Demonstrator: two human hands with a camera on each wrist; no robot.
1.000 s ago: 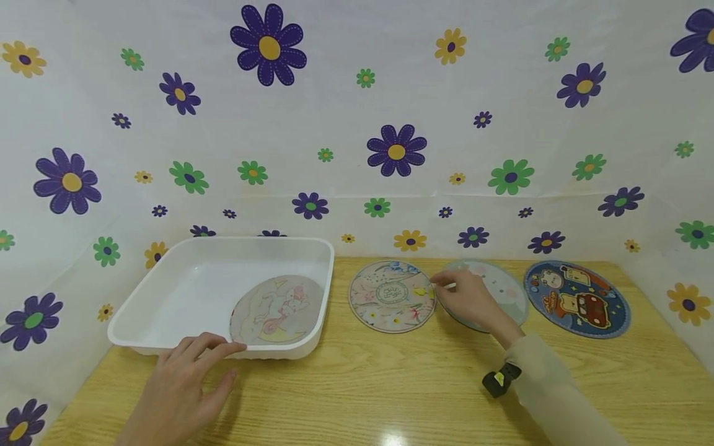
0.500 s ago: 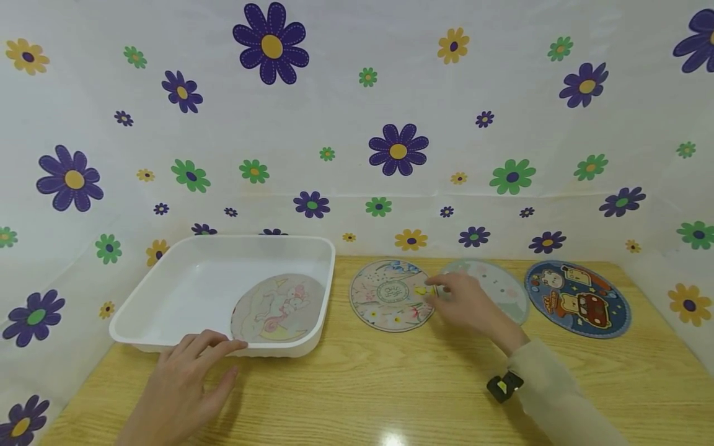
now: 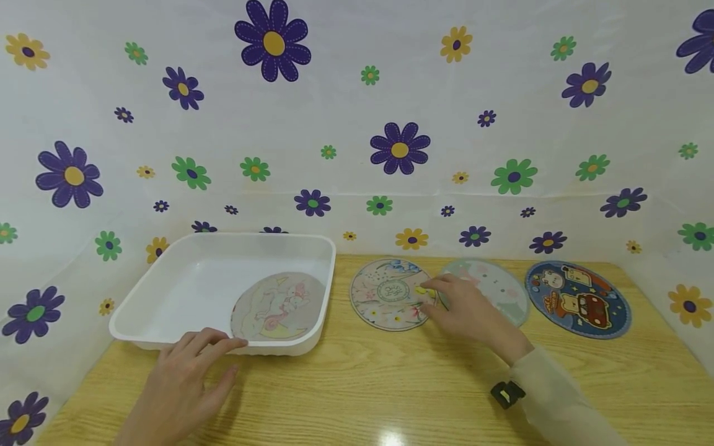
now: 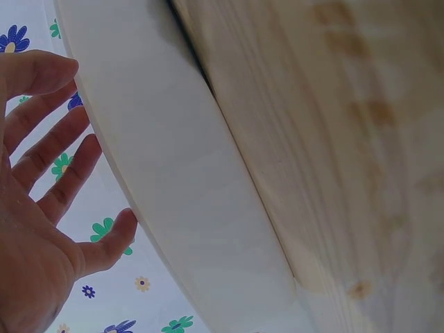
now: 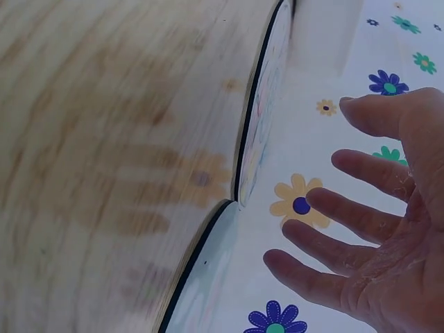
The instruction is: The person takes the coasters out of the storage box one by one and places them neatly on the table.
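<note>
My left hand (image 3: 181,384) rests its fingertips on the near rim of a white plastic tray (image 3: 184,297), the fingers spread in the left wrist view. In the tray's right part lies a round pale mat (image 3: 284,306) with a unicorn print. My right hand (image 3: 474,313) is over the table with its fingers spread and nothing held, as the right wrist view shows. It hovers above where a round floral mat (image 3: 385,310) meets a pale green round mat (image 3: 504,291) with an animal face. The hand hides part of both mats.
A dark blue round mat (image 3: 582,300) with cartoon animals and a red car lies farthest right on the wooden table (image 3: 357,384). Behind the tray and mats rises a white flower-print sheet (image 3: 334,124), which also closes both sides.
My right hand has shifted slightly left from the green mat's edge toward the floral mat, its fingers spreading. The left hand stays at the tray rim; the mats have not visibly moved.
</note>
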